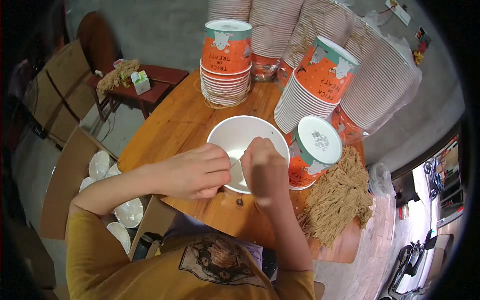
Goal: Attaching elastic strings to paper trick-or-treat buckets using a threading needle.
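Observation:
An open white paper bucket (227, 132) stands on the wooden table in front of me, its inside facing up. Over its mouth, my left hand (197, 172) and my right hand (264, 167) are close together, both closed with fingers pinched. A short, thin stretch of tan cord (236, 163) runs between them; its ends are hidden by my fingers. Right of my right hand, an orange and green bucket (319, 142) sits upside down. Beside that lies a thick bundle of tan cords (340, 197).
Nested upside-down buckets (226, 55) and a leaning stack (320, 75) stand farther back on the table (175, 120). Bagged stacks (382, 75) rise behind. At lower left, a cardboard box (70, 185) holds several white buckets. A red bench (165, 75) carries more cord.

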A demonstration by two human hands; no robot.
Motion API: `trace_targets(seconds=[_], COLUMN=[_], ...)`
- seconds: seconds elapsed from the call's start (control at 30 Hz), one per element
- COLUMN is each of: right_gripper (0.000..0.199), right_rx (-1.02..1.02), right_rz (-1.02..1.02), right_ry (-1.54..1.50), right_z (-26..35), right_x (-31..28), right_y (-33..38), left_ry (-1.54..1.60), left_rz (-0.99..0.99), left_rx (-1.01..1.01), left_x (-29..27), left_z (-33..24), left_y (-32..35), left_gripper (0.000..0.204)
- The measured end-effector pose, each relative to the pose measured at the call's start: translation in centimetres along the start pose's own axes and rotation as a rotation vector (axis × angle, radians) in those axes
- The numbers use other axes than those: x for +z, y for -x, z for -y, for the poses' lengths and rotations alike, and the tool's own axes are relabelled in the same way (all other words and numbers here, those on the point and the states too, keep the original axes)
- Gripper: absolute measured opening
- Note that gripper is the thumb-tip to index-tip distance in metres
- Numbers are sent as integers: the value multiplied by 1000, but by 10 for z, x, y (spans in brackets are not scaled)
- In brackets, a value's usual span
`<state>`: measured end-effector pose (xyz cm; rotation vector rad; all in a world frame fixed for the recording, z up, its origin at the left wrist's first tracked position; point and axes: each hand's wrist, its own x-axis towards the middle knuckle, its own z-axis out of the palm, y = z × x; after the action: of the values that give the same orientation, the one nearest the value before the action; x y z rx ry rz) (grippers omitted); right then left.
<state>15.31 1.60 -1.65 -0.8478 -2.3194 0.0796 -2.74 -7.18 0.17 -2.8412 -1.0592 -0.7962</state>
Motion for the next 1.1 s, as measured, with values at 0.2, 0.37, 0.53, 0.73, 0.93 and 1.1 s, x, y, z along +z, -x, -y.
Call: trace_targets(seconds=[0.2, 0.37, 0.53, 0.73, 0.93, 1.1], right_gripper=[9, 13, 16, 20, 19, 21], right_rx=[54, 254, 502, 658, 734, 714], right_rz=[-19, 107, 68, -23, -90, -120], right_ry=[-122, -786, -1249, -1555, -1747, -2021], right_z=[-3, -9, -27, -42, -13, 18], right_x=[2, -19, -48, -49, -51, -55], right_y=[-1, -6, 5, 26, 28, 29], left_ry=[-182, -162, 13, 66, -6, 768], left_rz=[40, -150, -199, -80, -241, -238], left_rx=[-361, -551, -758, -687, -603, -730], left_x=[-7, -1, -6, -21, -12, 17], left_z=[-38, -31, 8, 57, 41, -78], left_y=[-7, 2, 7, 6, -3, -35], left_gripper=[17, 24, 11, 10, 16, 59])
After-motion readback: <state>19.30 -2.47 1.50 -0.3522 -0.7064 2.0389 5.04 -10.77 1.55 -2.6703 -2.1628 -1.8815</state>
